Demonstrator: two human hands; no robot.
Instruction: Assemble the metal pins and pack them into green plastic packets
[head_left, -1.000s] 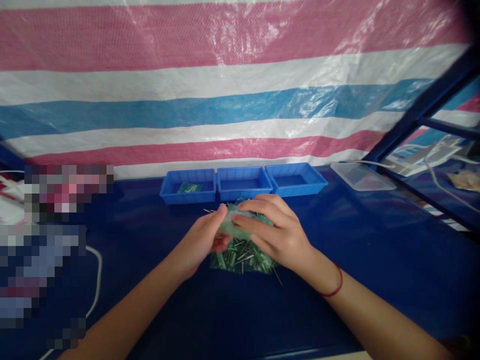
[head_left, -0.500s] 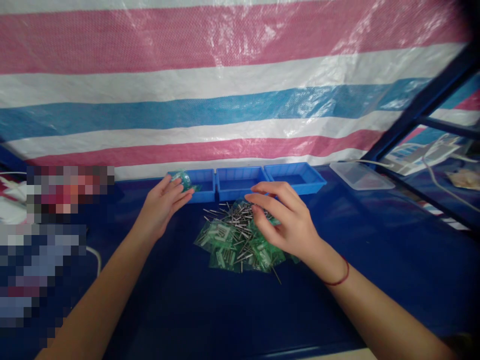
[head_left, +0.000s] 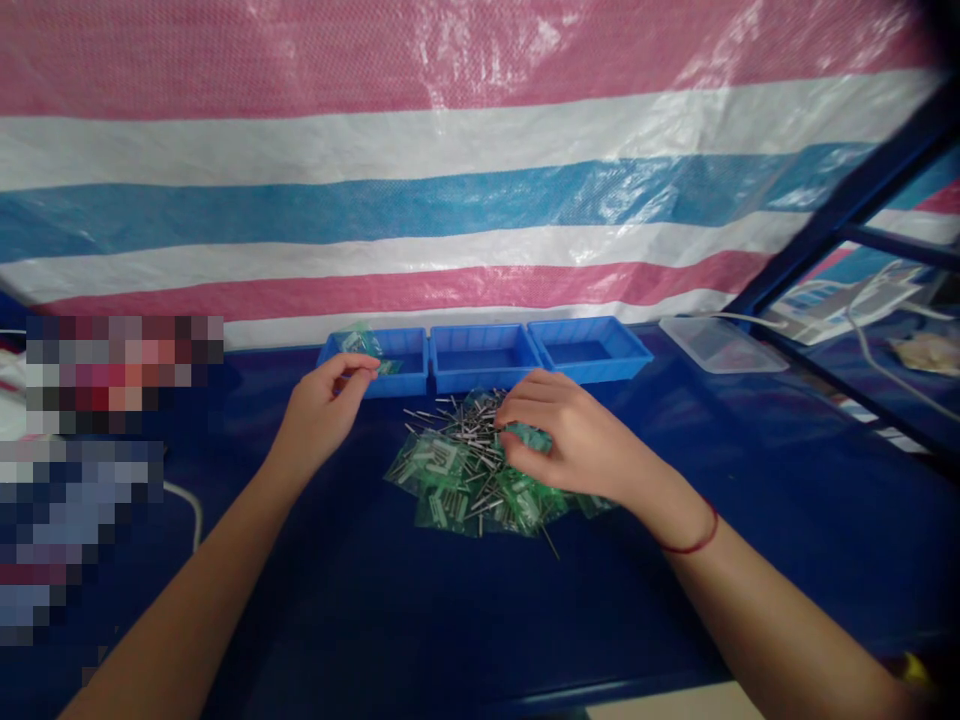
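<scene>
A small green plastic bag (head_left: 358,341) stands partly above the rim of the left blue bin (head_left: 405,382). At its lower edge the thumb and fingertips of my left hand (head_left: 322,405) are pinched together on it. Over the right side of a pile of loose metal pins (head_left: 480,432) is my right hand (head_left: 574,435). Its fingers are bent, with a gap between them and the thumb, and the fingertips reach the pins; nothing held shows. Several green bags (head_left: 442,455) with pins and pale labels lie around and under the loose pins. My right palm hides part of the pile.
A middle blue bin (head_left: 480,375) and a right blue bin (head_left: 592,350) continue the row behind the pile. A clear plastic lid (head_left: 720,345) lies right of them on the blue table (head_left: 450,620). A striped sheet (head_left: 450,215) hangs behind; a white cable (head_left: 191,505) is at left.
My left hand's spread fingers have come together at the green bag by the left bin. My right hand has lowered and curled further over the pins. The view has shifted slightly.
</scene>
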